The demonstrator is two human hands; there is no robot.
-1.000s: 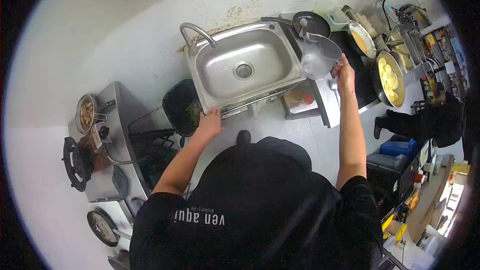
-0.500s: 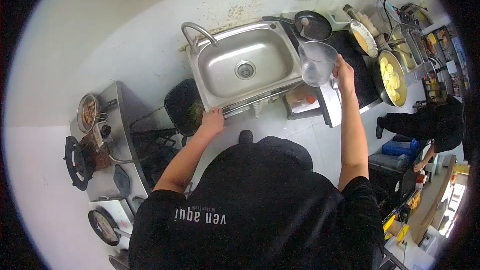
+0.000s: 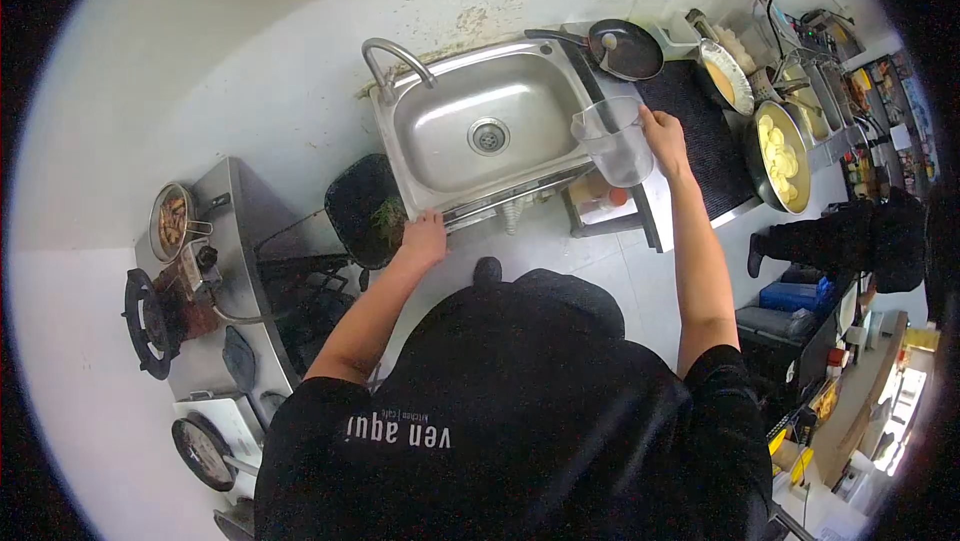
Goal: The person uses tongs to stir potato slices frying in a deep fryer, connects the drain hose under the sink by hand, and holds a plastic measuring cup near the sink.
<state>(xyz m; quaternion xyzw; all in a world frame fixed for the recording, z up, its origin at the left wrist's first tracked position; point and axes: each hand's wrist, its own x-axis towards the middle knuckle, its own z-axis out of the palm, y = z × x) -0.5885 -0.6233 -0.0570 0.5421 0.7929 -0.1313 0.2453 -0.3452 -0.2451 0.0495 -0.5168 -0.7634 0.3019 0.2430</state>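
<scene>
My right hand [image 3: 664, 141] is closed round the handle of a clear plastic jug [image 3: 622, 146]. The jug hangs tilted by the right end of the steel sink [image 3: 440, 179], its mouth toward the basin; I cannot make out anything inside it. At the sink's front left corner, my left hand [image 3: 424, 239] rests with its fingers laid on the rim, holding nothing. A curved tap [image 3: 398, 49] rises behind the basin, and no water is seen running from it. Beside my left hand, a black bin [image 3: 350, 209] has green scraps [image 3: 389, 218] in it.
Right of the sink are a black frying pan [image 3: 628, 53], a foil-edged tray [image 3: 728, 76] and a bowl of yellow slices [image 3: 780, 156]. On the left, a steel counter [image 3: 222, 241] bears a gas burner [image 3: 150, 323] and a pan [image 3: 172, 223]. Another person [image 3: 850, 249] stands far right.
My right hand has brought the jug a little left and nearer the sink's right edge, and it is tilted more. My left hand stays at the sink corner.
</scene>
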